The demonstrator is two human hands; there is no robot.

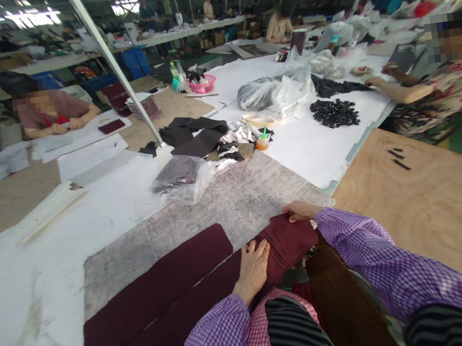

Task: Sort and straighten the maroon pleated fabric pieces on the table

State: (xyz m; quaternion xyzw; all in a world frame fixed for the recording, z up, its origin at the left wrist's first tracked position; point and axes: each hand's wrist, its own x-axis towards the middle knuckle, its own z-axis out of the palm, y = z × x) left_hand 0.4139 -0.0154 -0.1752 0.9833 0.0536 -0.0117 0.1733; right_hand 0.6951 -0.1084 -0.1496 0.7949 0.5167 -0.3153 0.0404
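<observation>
Two rows of dark maroon fabric pieces lie side by side in front of me; the farther one is a long maroon strip (155, 279). On the nearer row, my left hand (254, 266) rests with fingers stretched out over the cloth. Just right of it, overlapping maroon fabric pieces (283, 245) fan out in layered edges. My right hand (302, 210) is closed on the far right end of these pieces, thumb on top; the fingers underneath are partly hidden. Beneath the fabric is a grey, scuffed board (243, 200).
Beyond the board sit a clear plastic bag (184, 176), black scraps (196, 135) and a small glue pot (262, 141). A metal post (115, 66) rises from the table. A plywood board (430, 198) lies at right. Co-workers sit left and right; one person's hands (376, 83) are near black pieces (334, 113).
</observation>
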